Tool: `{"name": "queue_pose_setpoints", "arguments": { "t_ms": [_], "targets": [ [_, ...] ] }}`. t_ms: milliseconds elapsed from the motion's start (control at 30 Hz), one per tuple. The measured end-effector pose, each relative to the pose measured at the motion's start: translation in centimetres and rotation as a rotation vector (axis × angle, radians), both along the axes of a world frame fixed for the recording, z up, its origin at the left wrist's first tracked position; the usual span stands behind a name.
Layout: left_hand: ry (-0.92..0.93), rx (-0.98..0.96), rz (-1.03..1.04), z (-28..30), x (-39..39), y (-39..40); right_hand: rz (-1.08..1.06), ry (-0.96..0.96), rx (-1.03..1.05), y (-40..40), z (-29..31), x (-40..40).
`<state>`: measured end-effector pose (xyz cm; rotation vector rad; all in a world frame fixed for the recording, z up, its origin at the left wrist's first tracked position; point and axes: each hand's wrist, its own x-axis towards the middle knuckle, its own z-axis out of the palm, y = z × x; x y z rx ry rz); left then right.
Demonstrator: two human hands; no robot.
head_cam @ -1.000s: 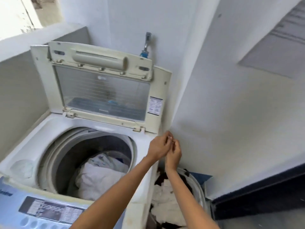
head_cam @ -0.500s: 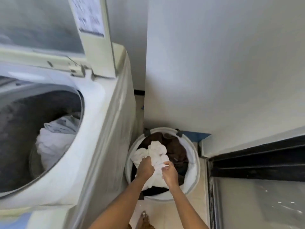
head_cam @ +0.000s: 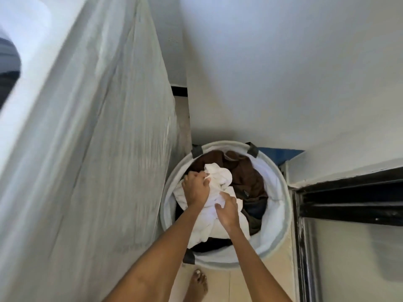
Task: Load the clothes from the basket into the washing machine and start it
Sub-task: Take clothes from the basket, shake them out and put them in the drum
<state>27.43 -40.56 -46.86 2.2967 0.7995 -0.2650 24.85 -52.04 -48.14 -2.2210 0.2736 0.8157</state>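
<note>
1. Left hand (head_cam: 196, 188) is down in the round laundry basket (head_cam: 281, 205), fingers curled tight into a fistful of the white garment (head_cam: 218, 177) at its far-left part.
2. Right hand (head_cam: 226, 211) lies on the same white garment, a little nearer and to the right, fingers bent loosely and pressing into the cloth; whether it has really pinched a fold I cannot tell.
3. That white garment sits bunched on top of the pile, its long axis running from the far side of the basket, by the left hand, toward the near rim, where it passes under the right forearm.
4. Brown clothing (head_cam: 246, 171) fills the far and right part of the basket, with darker fabric just beneath it and more dark cloth at the near edge.
5. Basket stands on the tiled floor, just to the right of the washing machine (head_cam: 98, 149), whose plastic-wrapped side rises along the left; a white wall is behind.
6. A bare foot (head_cam: 197, 284) shows on the floor just near of the basket.
7. Against half a second ago: the view has dropped lower and closer, the drum opening has slid almost out at the far left, and both hands sit deeper in the white cloth, the left now clenched on it.
</note>
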Motion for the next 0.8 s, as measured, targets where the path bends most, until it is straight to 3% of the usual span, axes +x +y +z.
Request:
{"name": "queue_pose_setpoints", "arguments": {
  "t_ms": [133,233,333,467,633,733,800],
  "targets": [
    [-0.113,-0.319,0.021,6.6,0.6,-1.0,-0.199,-0.144,0.100,-1.2,6.9,0.0],
    [-0.132,-0.385,-0.125,12.8,2.0,-0.7,-0.290,-0.245,0.196,-1.8,13.1,1.1],
    [-0.284,-0.560,-0.209,21.3,4.4,-0.7,-0.333,-0.360,0.302,-2.5,20.0,2.5],
    [-0.347,-0.710,-0.465,33.7,6.9,-0.1,-0.584,-0.319,0.644,-3.2,30.6,4.4],
    [-0.337,-0.743,-0.683,45.8,7.5,2.0,-0.434,-0.352,0.658,-4.6,43.5,5.2],
    [-0.443,-0.738,-0.642,52.3,7.3,3.5,-0.328,-0.518,0.581,-6.0,51.4,6.1],
    [-0.441,-0.609,-0.680,56.5,6.7,4.5,-0.238,-0.658,0.516,-6.7,56.8,6.6]
  ]
}}
